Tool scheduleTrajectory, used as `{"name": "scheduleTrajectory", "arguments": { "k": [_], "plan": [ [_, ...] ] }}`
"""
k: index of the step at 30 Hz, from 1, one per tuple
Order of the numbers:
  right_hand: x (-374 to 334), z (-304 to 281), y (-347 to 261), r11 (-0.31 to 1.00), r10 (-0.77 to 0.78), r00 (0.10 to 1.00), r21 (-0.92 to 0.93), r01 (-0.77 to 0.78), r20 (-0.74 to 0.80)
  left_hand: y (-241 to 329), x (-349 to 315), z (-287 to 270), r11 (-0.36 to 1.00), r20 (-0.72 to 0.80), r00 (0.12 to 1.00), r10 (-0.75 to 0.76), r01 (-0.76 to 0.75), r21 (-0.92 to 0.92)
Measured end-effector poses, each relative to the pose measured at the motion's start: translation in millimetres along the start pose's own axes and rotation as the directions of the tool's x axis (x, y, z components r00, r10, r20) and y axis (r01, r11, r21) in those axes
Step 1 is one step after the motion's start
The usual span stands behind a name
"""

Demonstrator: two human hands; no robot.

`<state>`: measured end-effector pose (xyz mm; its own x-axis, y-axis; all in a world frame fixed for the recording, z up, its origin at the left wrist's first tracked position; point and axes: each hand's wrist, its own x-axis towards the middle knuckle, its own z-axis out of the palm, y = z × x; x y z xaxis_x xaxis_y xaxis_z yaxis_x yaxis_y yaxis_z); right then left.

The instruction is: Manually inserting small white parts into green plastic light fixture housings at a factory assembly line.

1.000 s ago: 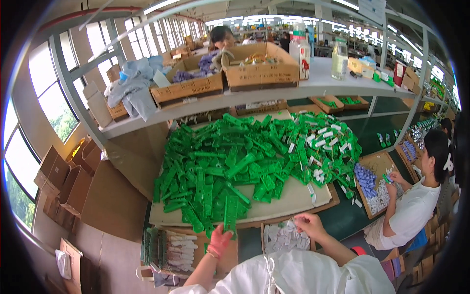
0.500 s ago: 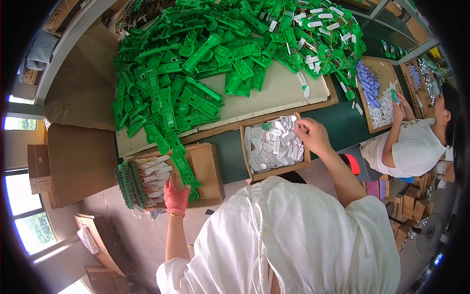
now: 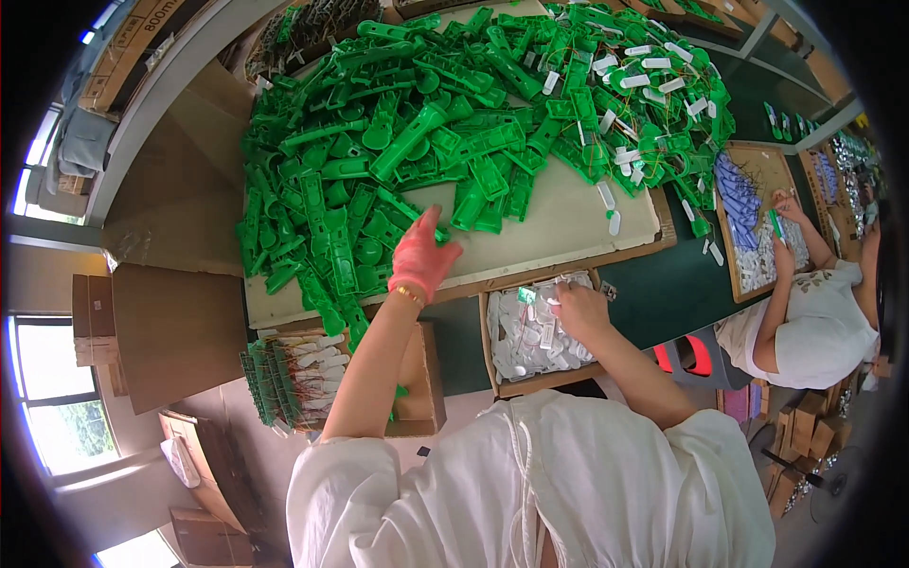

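My left hand (image 3: 421, 261), in a pink glove, reaches over the cardboard sheet (image 3: 559, 227) with fingers apart and holds nothing; it hovers at the near edge of a big heap of green plastic handle parts (image 3: 426, 133). My right hand (image 3: 579, 308) is bare and dips into a small box of white plastic pieces (image 3: 530, 336), fingers curled among them; a small green and white part (image 3: 526, 296) lies just beside its fingertips. Whether it grips a piece is hidden.
A low box with finished green pieces and wires (image 3: 294, 374) sits at my lower left. A co-worker in white (image 3: 814, 312) works at the right over a tray of bluish parts (image 3: 748, 218). Cardboard boxes (image 3: 180, 322) stand at the left by a window.
My left hand has let go of a green part at the lower-left box and risen to the heap's edge. My right hand stays in the box of white pieces.
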<state>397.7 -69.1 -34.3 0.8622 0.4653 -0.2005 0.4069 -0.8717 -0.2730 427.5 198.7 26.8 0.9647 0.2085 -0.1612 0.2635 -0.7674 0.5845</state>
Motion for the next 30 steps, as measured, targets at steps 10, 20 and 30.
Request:
{"name": "scheduleTrajectory", "arguments": {
  "k": [10,20,30],
  "plan": [
    [-3,0,20,0.880,-0.176,0.967,0.411,0.238,-0.184,3,30,42,0.975,0.001,0.996,0.088,-0.087,0.206],
    [17,-70,-16,0.693,-0.283,0.849,0.517,0.502,-0.445,15,-72,-13,0.767,-0.433,0.883,0.182,-0.403,-0.500],
    [8,-64,-67,0.158,-0.429,0.903,0.982,0.108,-0.030,39,-97,-6,0.297,-0.186,0.982,0.018,-0.183,-0.937]
  ]
}}
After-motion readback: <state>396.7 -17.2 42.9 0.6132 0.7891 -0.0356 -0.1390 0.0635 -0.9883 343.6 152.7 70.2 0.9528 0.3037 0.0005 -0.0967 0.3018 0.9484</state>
